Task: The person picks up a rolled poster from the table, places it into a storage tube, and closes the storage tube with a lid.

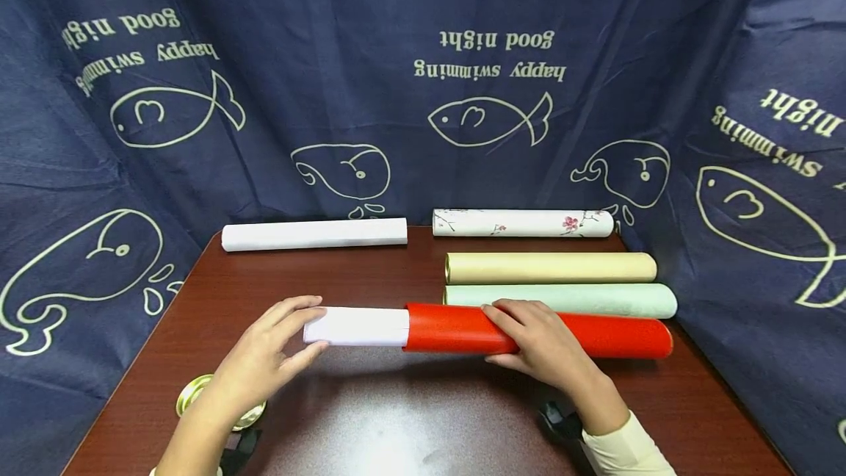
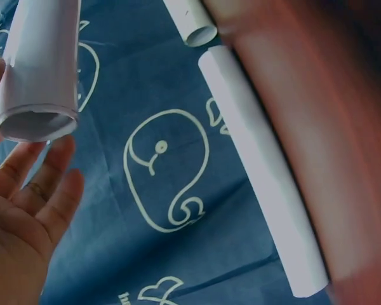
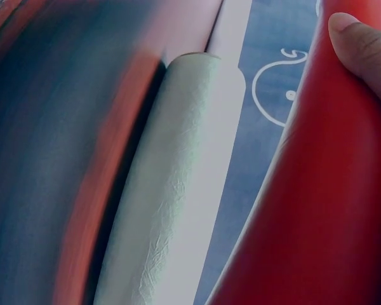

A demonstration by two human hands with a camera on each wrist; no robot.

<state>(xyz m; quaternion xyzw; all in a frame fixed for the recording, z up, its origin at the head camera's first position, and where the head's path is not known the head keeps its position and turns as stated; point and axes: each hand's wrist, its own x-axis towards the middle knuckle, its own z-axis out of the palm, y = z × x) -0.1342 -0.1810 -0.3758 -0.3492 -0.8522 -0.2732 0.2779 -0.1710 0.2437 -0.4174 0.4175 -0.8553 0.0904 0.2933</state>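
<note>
A white paper roll sticks out of the left mouth of a red tube. My left hand has its thumb and fingers at the roll's free end, pinching it from both sides. In the left wrist view the roll's hollow end shows between the fingers. My right hand grips the red tube near its middle, with the thumb on the near side and fingers over the top. From the right wrist view, a fingertip presses on the tube's red surface.
Behind the red tube lie a pale green tube and a cream tube. Farther back are a flower-patterned white roll and another white roll. Gold round lids sit by my left forearm. A blue curtain encloses the table.
</note>
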